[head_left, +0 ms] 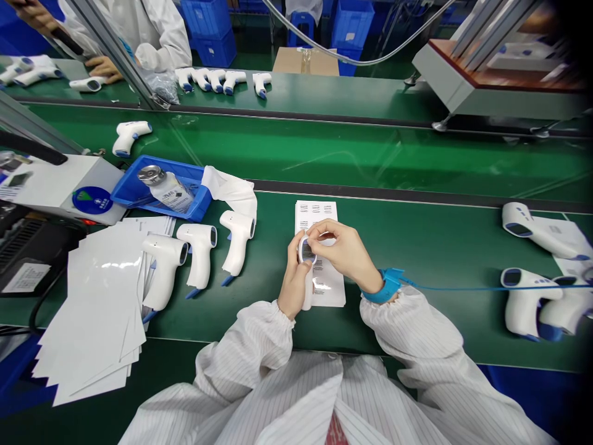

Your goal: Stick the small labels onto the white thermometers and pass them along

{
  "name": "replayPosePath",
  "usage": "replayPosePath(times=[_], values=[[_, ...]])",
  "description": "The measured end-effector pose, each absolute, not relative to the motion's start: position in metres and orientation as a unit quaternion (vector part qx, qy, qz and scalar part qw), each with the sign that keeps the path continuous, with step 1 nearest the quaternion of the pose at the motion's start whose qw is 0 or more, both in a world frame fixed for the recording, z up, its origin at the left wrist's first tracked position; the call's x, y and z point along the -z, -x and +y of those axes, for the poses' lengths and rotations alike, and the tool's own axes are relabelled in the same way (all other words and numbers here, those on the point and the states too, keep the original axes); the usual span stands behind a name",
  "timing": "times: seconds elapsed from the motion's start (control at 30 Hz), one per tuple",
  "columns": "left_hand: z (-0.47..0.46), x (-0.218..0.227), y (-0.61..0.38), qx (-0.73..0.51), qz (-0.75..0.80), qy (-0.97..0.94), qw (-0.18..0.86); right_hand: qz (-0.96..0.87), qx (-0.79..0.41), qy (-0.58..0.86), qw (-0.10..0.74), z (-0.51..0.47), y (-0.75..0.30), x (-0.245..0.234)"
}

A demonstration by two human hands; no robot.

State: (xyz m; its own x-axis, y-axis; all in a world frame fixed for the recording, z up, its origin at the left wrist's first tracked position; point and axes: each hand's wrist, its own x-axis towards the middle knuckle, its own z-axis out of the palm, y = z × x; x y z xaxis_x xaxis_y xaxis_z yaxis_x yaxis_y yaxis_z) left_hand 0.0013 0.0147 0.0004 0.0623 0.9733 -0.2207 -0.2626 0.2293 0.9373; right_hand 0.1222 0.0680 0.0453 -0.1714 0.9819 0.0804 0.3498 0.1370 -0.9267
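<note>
White infrared thermometer (306,250) is held upright over a label sheet (319,210) on the table (417,321), gripped by the left hand (294,278) and pinched by the right hand (345,247), seemingly for steadiness.

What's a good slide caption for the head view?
Left hand holds a white thermometer while right hand, in a blue wrist strap, touches its end above a label sheet.

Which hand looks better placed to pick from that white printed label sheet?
Probably the right hand: it lies over the white printed sheet, fingertips just touching the white plastic thermometer, while the left hand grips that.
</note>
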Motion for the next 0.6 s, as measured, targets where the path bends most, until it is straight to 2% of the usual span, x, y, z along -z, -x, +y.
replayPosePath(times=[0.17, 0.43, 0.6], values=[[0.024, -0.013, 0.000, -0.457, 0.493, -0.331, 0.663, -0.672, -0.379, 0.514, 0.376, 0.065, -0.121, -0.048], [0.021, -0.034, 0.002, -0.471, 0.523, -0.355, 0.616, -0.550, -0.512, 0.505, 0.425, 0.056, -0.131, -0.054], [0.015, -0.047, 0.005, -0.493, 0.528, -0.452, 0.523, -0.609, -0.430, 0.494, 0.447, 0.044, -0.130, -0.065]])
